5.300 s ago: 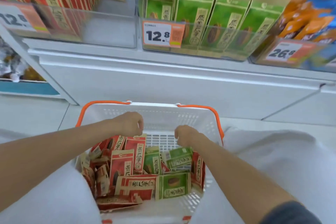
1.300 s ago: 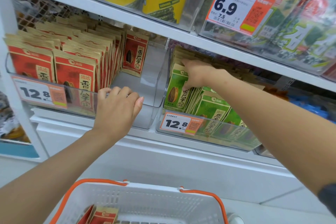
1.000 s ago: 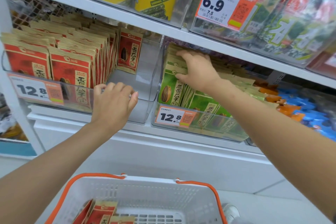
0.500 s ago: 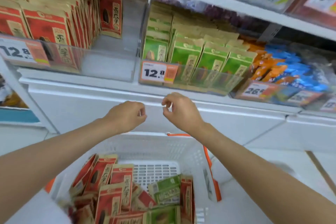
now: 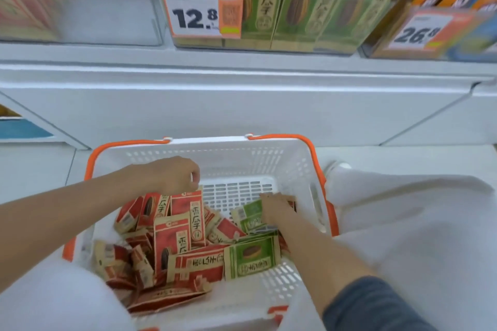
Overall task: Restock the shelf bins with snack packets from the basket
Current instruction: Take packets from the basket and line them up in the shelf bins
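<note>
Left hand [image 5: 172, 176] pinches red packet [image 5: 188, 203] top; right hand [image 5: 274, 207] lies on green packet [image 5: 248, 216] (grip unclear). Likely one colour per hand, matching bins [image 5: 295, 45] above hands.

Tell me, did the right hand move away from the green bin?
Yes. The right hand came down from the green bin into the basket, where it touches a green packet.

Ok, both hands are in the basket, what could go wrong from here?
Red packets and green packets lie jumbled together, so the right hand, on the green ones, could lift a red one along and misfile it in the green bin. The left hand seems to pinch a red packet by its top; it might slip.
</note>
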